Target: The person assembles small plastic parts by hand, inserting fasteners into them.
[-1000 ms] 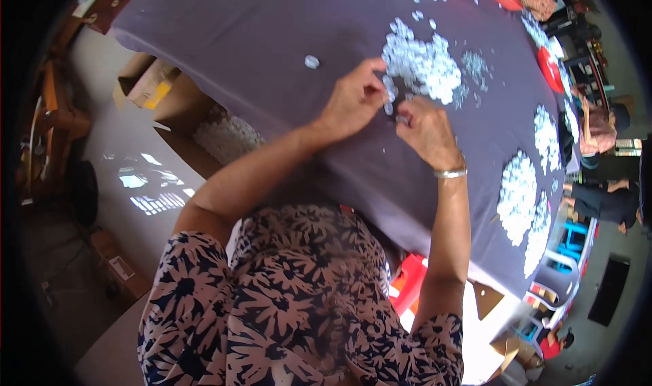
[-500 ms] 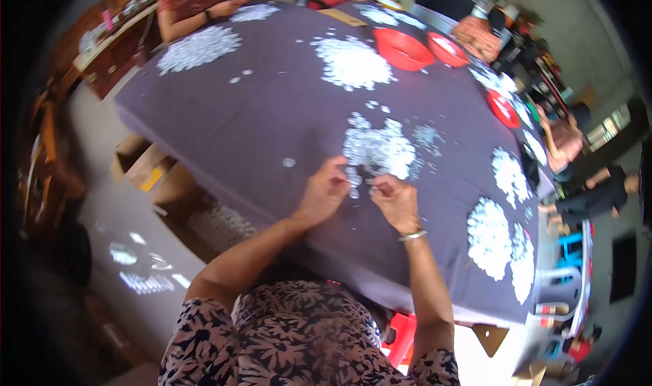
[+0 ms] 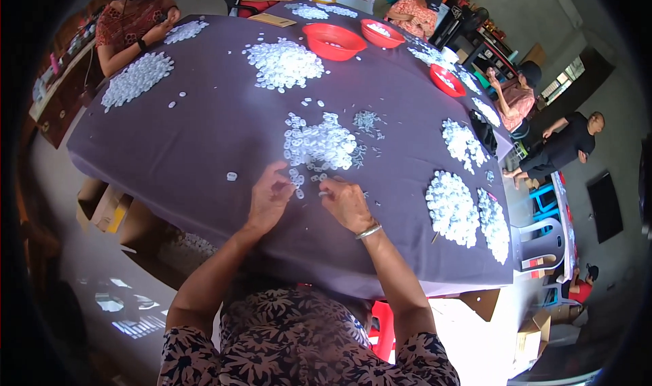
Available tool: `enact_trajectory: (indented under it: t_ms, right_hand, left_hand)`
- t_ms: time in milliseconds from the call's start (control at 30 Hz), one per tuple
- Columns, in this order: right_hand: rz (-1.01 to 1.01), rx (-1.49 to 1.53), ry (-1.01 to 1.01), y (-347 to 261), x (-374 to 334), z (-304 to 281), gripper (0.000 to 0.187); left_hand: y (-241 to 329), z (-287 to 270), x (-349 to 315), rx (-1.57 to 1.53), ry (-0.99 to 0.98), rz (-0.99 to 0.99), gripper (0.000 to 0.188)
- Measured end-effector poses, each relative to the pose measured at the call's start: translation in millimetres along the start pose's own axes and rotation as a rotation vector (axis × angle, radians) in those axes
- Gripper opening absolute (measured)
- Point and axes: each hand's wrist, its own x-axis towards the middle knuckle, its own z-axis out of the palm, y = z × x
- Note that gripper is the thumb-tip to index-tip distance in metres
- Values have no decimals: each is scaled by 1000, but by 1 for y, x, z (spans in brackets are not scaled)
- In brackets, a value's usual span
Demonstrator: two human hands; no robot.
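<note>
A pile of small white oval plastic pieces lies on the dark purple tablecloth in front of me. My left hand is at the pile's near left edge, its fingers curved and apart, beside a few loose pieces. Just to the right, my right hand, with a bracelet at the wrist, pinches a small white plastic piece between thumb and finger. Tiny grey slivers lie scattered along the pile's right side. One lone white piece rests to the left of my left hand.
More white heaps and red bowls stand farther along the table. Another heap lies to the right. Several people sit around the table; a person in black stands beyond. Cardboard boxes are below the left edge.
The whole view has swung, so the table and heaps sit farther left in the picture. My left fingers have spread apart somewhat; both hands stay at the near side of the pile.
</note>
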Motion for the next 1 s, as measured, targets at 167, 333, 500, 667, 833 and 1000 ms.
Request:
enact_trajectory:
  t_ms: [167,333,500,667,833,1000]
  right_hand:
    - [0,7,-55,4,3,-2,11]
    - [35,296,166,3,20,9,10]
    - [447,973,71,5,28,27,12]
    - [445,970,109,3,24,36,13]
    - [378,931,90,7,22,39,16]
    - [366,916,80,0,21,39,15]
  left_hand:
    - [-1,-1,-3,-40,-12,7,42]
    - [-6,-7,-1,100,2,111,34]
    - [-8,-4,4,0,-58,63,39]
    - [-1,-1,4,90,-61,24,40]
    - [2,-3,2,145,-72,32,37]
    - [-1,-4,3,216,-85,106,37]
